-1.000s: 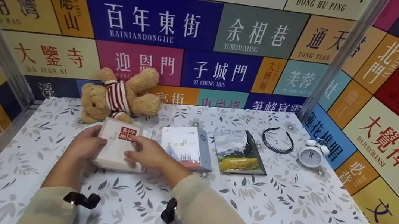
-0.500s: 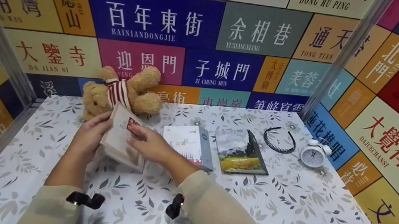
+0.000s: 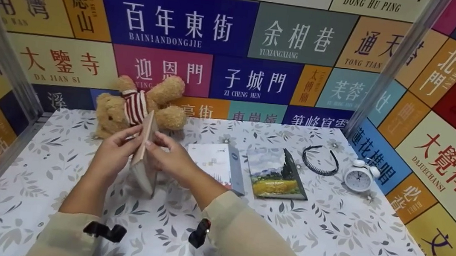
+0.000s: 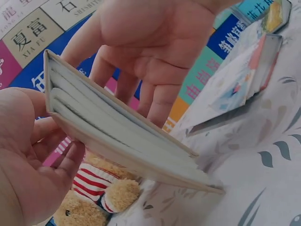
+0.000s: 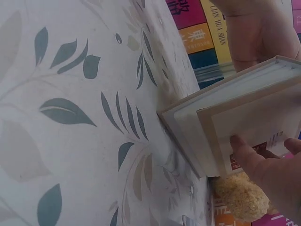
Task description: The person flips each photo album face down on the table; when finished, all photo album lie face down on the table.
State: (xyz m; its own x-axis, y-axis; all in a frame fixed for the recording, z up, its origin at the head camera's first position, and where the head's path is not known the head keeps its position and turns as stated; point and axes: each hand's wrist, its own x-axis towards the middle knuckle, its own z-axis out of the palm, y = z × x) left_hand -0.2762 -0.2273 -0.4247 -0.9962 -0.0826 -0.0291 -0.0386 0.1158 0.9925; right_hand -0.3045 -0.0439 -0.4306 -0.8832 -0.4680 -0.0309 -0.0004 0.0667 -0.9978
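Both hands hold a beige hardcover book [image 3: 145, 157] on edge, its lower edge close over the flowered tabletop. My left hand [image 3: 113, 151] grips the left cover near the upper part, with thumb and fingers at that side. From the other side my right hand [image 3: 177, 161] holds the opposite cover; in the right wrist view its thumb lies beside a red printed square [image 5: 237, 160] on that cover. Cream pages [image 4: 117, 122] show between the covers, slightly fanned, in the left wrist view. A teddy bear [image 3: 132, 106] in a red-striped shirt lies just behind the book.
Right of my hands lies a white-and-grey boxlike book [image 3: 209, 158], then a book with a landscape painting on its cover [image 3: 271, 178]. Farther right are a black headband [image 3: 320, 172] and a white alarm clock [image 3: 358, 178]. Printed walls [image 3: 171, 18] enclose the table.
The book has gone from lying nearly flat, red print facing up, to standing on edge between the hands. Both hands have turned with it and drawn closer together.
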